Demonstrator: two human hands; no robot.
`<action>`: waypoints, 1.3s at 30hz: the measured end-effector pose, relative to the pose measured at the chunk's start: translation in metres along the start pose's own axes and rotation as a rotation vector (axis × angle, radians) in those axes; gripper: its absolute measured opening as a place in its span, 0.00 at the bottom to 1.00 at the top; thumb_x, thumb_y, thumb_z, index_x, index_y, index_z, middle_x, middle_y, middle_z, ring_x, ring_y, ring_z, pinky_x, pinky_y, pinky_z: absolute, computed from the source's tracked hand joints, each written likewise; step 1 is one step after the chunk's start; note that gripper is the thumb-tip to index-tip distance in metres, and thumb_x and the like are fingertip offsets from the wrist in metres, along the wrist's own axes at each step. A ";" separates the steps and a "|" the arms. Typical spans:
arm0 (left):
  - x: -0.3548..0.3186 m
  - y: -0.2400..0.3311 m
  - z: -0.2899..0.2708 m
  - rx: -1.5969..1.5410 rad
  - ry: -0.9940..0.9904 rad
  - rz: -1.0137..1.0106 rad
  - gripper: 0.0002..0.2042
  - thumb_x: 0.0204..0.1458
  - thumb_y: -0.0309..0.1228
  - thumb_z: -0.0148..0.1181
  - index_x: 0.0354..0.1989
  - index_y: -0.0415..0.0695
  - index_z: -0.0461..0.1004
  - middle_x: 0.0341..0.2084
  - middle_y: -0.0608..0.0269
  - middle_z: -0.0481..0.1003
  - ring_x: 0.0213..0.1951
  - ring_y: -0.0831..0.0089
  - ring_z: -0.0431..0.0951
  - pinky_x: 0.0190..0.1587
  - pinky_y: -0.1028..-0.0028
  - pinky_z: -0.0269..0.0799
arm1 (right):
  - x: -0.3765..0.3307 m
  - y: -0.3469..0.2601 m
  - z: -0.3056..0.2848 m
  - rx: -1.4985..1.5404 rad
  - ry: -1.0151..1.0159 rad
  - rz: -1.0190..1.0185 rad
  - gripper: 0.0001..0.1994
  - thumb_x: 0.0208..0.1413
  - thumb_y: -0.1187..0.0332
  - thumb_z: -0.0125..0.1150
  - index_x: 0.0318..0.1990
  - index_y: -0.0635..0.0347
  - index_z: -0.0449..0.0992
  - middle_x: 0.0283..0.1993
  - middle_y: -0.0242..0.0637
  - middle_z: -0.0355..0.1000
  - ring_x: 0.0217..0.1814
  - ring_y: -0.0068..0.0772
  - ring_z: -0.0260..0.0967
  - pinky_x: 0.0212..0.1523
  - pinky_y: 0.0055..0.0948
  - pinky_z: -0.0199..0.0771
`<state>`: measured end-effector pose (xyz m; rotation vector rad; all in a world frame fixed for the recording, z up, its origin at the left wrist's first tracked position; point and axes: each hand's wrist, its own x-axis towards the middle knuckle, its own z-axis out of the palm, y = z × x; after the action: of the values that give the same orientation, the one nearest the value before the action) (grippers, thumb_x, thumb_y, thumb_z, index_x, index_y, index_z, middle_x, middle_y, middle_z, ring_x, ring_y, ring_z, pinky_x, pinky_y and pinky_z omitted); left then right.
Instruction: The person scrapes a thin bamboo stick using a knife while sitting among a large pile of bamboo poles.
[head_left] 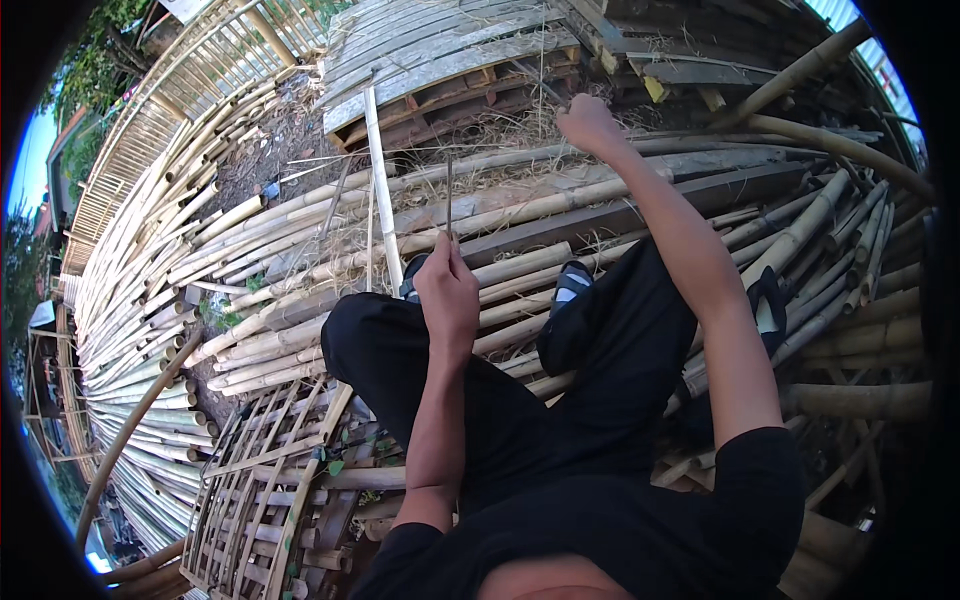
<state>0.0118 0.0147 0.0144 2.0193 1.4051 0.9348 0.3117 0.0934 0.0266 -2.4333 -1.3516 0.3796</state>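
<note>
My left hand (pixel 447 297) is closed around the lower end of a thin brown stick (pixel 449 190), which points away from me between my knees. My right hand (pixel 590 127) reaches far forward with its fingers closed. From it a narrow dark blade-like tool (pixel 549 92) juts toward the upper left; its exact kind is too small to make out. Pale fibrous shavings (pixel 500 135) lie beneath that tool, by the wooden pallet. Left of the stick, a long pale flat bamboo strip (pixel 382 190) leans against the pallet edge.
Bamboo poles (pixel 520 205) lie across the ground before my feet, with a large heap (pixel 130 370) to the left. Stacked wooden pallets (pixel 450 70) stand ahead. A woven bamboo lattice (pixel 255 490) lies lower left. Thick poles (pixel 800 75) slant in at right, and a bamboo fence (pixel 215 75) runs behind.
</note>
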 end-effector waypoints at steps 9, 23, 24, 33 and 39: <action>0.001 0.000 0.013 -0.038 0.042 0.078 0.07 0.58 0.23 0.47 0.36 0.31 0.70 0.21 0.39 0.71 0.26 0.43 0.71 0.28 0.57 0.63 | -0.089 -0.066 0.043 -0.141 -0.254 -0.468 0.13 0.46 0.66 0.54 0.33 0.67 0.78 0.35 0.56 0.75 0.41 0.54 0.74 0.44 0.44 0.75; -0.006 -0.004 0.002 0.057 -0.041 0.011 0.10 0.58 0.24 0.47 0.41 0.29 0.71 0.24 0.40 0.72 0.28 0.44 0.73 0.30 0.57 0.65 | 0.005 -0.005 0.012 -0.091 -0.021 0.028 0.15 0.50 0.63 0.55 0.39 0.63 0.79 0.39 0.50 0.76 0.44 0.50 0.75 0.45 0.43 0.75; -0.004 -0.004 0.000 0.056 -0.035 0.022 0.10 0.58 0.24 0.47 0.41 0.29 0.71 0.24 0.39 0.72 0.28 0.44 0.73 0.30 0.57 0.65 | 0.002 -0.005 0.011 -0.056 -0.010 0.040 0.15 0.50 0.63 0.55 0.39 0.64 0.79 0.39 0.50 0.76 0.44 0.50 0.75 0.45 0.43 0.75; -0.002 -0.004 0.009 0.049 -0.030 0.029 0.11 0.58 0.24 0.47 0.42 0.29 0.71 0.25 0.38 0.73 0.29 0.44 0.73 0.31 0.57 0.66 | -0.088 -0.068 0.034 -0.091 -0.298 -0.431 0.15 0.47 0.64 0.55 0.35 0.68 0.78 0.36 0.58 0.75 0.41 0.55 0.75 0.45 0.45 0.74; -0.009 -0.004 0.014 0.051 -0.058 0.037 0.12 0.58 0.23 0.48 0.46 0.29 0.71 0.25 0.38 0.73 0.28 0.45 0.74 0.30 0.58 0.66 | -0.051 -0.052 0.054 -0.143 -0.187 -0.301 0.12 0.46 0.69 0.53 0.34 0.66 0.79 0.36 0.56 0.75 0.41 0.53 0.76 0.43 0.44 0.75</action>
<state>0.0184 0.0073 0.0002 2.0999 1.3780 0.8566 0.2245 0.0840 0.0020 -2.2977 -1.8532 0.4545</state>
